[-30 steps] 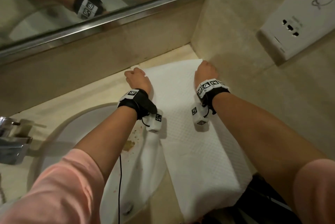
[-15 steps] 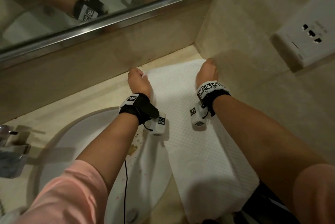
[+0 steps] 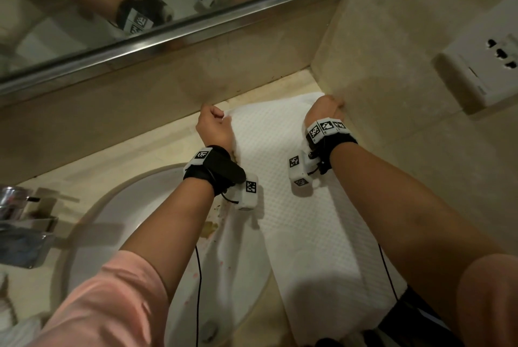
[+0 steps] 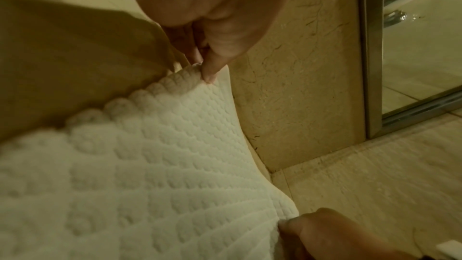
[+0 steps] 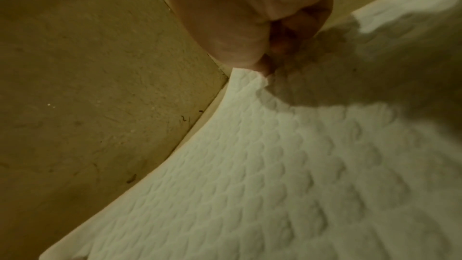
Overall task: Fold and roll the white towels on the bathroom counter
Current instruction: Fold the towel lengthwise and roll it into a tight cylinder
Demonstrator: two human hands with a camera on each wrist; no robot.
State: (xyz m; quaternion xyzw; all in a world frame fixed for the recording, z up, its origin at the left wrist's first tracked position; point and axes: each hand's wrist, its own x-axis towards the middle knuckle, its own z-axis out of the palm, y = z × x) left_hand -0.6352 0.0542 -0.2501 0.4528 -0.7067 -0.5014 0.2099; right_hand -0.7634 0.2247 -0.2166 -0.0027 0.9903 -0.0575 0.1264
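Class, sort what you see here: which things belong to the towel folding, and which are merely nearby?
Belongs to the job:
white towel
left hand, pinching one far corner
right hand, pinching the other

Merely nearby:
sink
tap
mirror
wall socket

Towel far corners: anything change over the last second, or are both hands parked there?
Little changed. The left hand has lifted its far corner of the white towel slightly off the counter; it pinches it, as the left wrist view shows. The right hand stays gripping the other far corner by the side wall. The towel still hangs over the front edge.
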